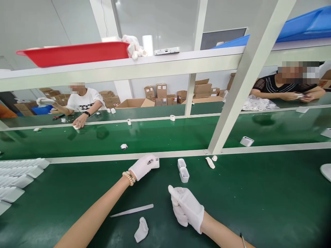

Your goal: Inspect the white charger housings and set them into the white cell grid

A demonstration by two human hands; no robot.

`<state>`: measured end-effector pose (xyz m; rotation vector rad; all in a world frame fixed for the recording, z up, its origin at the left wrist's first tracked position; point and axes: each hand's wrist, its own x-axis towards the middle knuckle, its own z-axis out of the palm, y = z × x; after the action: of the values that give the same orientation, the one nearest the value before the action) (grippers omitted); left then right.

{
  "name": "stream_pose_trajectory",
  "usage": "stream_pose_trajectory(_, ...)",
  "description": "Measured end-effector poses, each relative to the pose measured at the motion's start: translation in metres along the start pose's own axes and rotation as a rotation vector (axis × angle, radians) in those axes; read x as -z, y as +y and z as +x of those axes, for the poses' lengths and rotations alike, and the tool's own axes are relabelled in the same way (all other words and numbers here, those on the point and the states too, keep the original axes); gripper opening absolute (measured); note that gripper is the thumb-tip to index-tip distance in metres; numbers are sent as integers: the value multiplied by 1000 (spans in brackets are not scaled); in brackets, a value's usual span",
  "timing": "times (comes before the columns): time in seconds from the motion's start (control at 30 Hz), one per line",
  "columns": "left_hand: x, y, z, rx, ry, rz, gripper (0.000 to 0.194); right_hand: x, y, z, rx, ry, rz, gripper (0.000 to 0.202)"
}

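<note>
My left hand [144, 166], in a white glove with a beaded bracelet at the wrist, grips a small white case [155, 162] near the rail. My right hand [185, 208], also gloved, is curled with its thumb pointing up and left; whether anything is inside it is hidden. Just beyond it stand two small white open cases [183, 170], one touching the other. On the green table between my forearms lie a thin white tapered stick [133, 210] and a crumpled white piece [141, 230].
Rows of white parts [19, 175] fill the left side. Past the rail [129, 156], a green belt [155, 137] carries small white parts. A slanted post [238, 93] rises at right. Two people sit across, below a shelf with a red tray [80, 54].
</note>
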<state>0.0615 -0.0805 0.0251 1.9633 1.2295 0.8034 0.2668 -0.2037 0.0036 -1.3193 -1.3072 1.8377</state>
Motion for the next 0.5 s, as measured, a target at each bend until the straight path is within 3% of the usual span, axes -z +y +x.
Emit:
stream_pose_trajectory(0.2,13,-26,-39,181,138,-565,46,12,4,-5,189,-16,-355,63)
stream_pose_trajectory(0.27,13,-29,-39,216,153,-653,50,16,6,-7,233,-32,-644,56)
stream_pose_trajectory(0.4,6,-29,-29,137,178,-792,49,18,10,-11,79,74,-1328,45)
stream_pose_trajectory(0.5,-4,-25,-22,129,219,-807,55,16,7,-15,-88,146,-1379,43)
